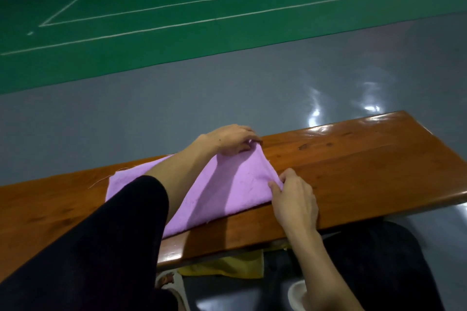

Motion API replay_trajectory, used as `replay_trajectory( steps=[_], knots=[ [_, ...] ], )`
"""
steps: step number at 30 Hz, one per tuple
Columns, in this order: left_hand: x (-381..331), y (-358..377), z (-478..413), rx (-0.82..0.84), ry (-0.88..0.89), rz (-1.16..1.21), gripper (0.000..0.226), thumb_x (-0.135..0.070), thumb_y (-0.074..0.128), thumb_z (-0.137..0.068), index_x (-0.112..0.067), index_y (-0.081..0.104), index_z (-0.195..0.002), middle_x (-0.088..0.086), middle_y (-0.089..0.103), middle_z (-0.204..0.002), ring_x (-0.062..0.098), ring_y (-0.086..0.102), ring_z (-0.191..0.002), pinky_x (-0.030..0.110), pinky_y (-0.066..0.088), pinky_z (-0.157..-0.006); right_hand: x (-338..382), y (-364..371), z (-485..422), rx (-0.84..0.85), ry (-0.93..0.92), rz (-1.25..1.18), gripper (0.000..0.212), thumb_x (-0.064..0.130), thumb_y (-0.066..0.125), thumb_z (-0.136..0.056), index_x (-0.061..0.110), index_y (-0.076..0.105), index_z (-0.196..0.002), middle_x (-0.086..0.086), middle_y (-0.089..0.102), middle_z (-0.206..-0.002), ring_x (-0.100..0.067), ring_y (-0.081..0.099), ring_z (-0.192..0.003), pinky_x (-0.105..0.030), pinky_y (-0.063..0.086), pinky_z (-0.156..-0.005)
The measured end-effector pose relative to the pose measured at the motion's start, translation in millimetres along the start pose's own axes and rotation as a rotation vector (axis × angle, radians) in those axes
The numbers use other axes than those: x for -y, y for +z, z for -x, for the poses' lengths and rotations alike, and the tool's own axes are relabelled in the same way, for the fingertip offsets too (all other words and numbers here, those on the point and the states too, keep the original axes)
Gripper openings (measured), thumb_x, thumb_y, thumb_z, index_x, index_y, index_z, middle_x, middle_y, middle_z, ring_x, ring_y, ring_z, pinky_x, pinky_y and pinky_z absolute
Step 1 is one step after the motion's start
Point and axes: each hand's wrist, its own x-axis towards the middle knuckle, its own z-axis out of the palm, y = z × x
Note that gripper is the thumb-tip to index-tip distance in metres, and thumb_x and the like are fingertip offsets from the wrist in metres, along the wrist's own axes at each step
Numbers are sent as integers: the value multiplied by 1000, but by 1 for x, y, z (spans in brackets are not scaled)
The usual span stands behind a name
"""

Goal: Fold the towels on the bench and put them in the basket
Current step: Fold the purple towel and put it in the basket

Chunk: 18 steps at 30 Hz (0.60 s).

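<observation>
A pink towel [227,184] lies spread along the brown wooden bench [353,171], its right end lifted off the wood. My left hand [232,140] pinches the towel's far right corner. My right hand [293,199] pinches the near right corner at the bench's front side. My left forearm in a black sleeve crosses over the towel and hides part of its middle. No basket is in view.
A yellow cloth [227,266] lies under the bench's front edge. Grey glossy floor [177,108] stretches beyond the bench, then a green court [202,7] with white lines. My shoes [298,295] show at the bottom. The bench's right half is bare wood.
</observation>
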Motion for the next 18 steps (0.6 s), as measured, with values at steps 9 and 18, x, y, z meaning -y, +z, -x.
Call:
replay_trajectory(
  steps=[9, 18],
  knots=[
    [-2, -9, 6, -77, -87, -24, 23, -16, 50, -91, -15, 65, -108, 7, 53, -110, 25, 54, -100, 38, 46, -82, -9, -1, -5, 86, 213, -534, 36, 15, 72, -84, 15, 58, -117, -2, 68, -87, -20, 68, -63, -37, 57, -63],
    [19, -24, 94, -263, -302, 779, 25, 13, 43, -85, -8, 55, -93, 10, 60, -82, 20, 63, -51, 31, 55, -47, 42, 10, 41, 126, 317, -1242, 16, -10, 64, -84, 4, 61, -89, -17, 70, -88, -25, 73, -72, -23, 53, -52]
  ],
)
